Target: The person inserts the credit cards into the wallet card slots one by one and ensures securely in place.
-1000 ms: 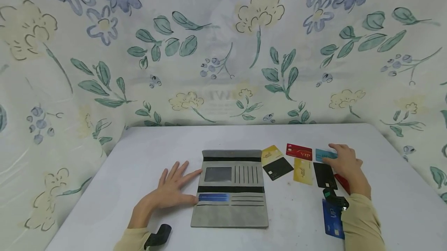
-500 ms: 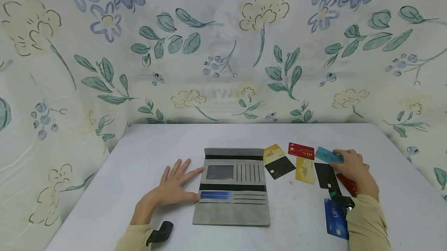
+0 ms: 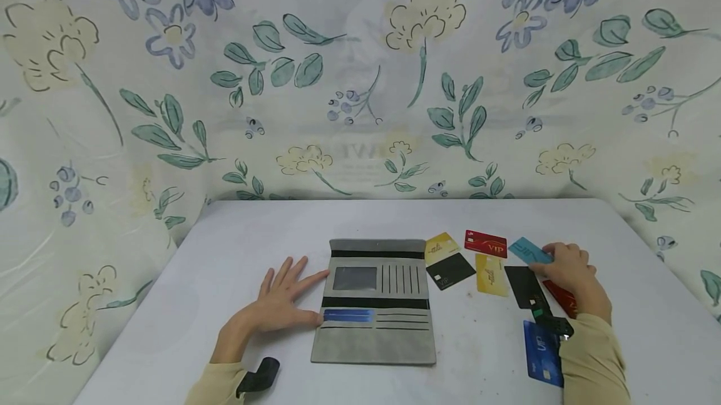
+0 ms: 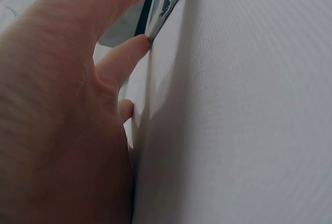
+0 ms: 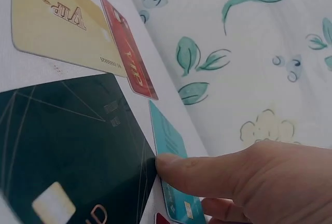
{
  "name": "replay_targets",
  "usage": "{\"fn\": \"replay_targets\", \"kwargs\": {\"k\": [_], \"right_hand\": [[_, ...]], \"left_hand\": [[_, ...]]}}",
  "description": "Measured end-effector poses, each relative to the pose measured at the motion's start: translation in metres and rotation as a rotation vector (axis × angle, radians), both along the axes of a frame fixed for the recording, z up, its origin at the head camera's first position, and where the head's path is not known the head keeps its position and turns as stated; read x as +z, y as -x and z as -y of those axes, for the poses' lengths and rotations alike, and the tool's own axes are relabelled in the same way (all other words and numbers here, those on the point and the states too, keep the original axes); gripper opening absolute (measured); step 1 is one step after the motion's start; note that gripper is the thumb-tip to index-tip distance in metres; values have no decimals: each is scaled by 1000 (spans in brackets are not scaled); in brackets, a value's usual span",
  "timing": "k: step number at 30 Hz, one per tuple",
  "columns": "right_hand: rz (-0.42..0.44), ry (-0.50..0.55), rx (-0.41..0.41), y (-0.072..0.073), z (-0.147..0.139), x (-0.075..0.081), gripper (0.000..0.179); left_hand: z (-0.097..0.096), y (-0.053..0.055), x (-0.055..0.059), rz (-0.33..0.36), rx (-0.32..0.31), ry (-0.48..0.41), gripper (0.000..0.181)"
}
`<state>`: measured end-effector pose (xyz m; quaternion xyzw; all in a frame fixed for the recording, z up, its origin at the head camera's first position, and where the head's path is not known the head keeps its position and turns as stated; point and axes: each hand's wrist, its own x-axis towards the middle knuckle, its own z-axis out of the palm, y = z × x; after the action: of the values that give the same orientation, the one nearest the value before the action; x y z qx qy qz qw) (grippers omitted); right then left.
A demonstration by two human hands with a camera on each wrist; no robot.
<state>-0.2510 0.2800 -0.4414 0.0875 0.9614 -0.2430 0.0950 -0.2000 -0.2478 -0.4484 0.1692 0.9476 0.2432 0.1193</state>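
Observation:
A grey wallet [image 3: 373,342] lies unfolded on the table, showing a clear window, card slots and a blue card in one slot. To its left my left hand [image 3: 275,306] rests with spread fingers, thumb and index tips at the wallet's left edge. In the left wrist view, my left hand [image 4: 67,94] meets the wallet's side. At the right my right hand [image 3: 574,272] pinches the near right end of a light blue card [image 3: 528,248]. The right wrist view has the thumb [image 5: 202,175] on that light blue card [image 5: 174,143]; the other fingers are partly hidden.
Near the right hand lie a black card [image 3: 524,286], a red card [image 3: 560,297] and a dark blue card [image 3: 541,355]. Between them and the wallet are another red card [image 3: 485,243], yellow cards [image 3: 492,275] and a second black card [image 3: 450,270]. A floral curtain [image 3: 360,79] hangs behind.
My right hand has moved a little right and towards me, and the light blue card has turned at an angle. The nearby black card has shifted slightly. The left hand stays at the wallet.

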Motion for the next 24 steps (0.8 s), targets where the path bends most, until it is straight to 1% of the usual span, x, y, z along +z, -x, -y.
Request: {"fn": "replay_targets", "kwargs": {"k": [6, 11, 16, 24], "right_hand": [[-34, 1, -15, -1, 0, 0, 61], [-107, 53, -11, -4, -2, 1, 49], [-174, 102, -2, -7, -1, 6, 40], [-183, 113, -6, -8, 1, 18, 37]], "left_hand": [[-1, -1, 0, -10, 0, 10, 87], [-1, 0, -1, -7, 6, 8, 87], [0, 1, -1, -3, 10, -3, 88], [0, 0, -1, 2, 9, -12, 88]]}}
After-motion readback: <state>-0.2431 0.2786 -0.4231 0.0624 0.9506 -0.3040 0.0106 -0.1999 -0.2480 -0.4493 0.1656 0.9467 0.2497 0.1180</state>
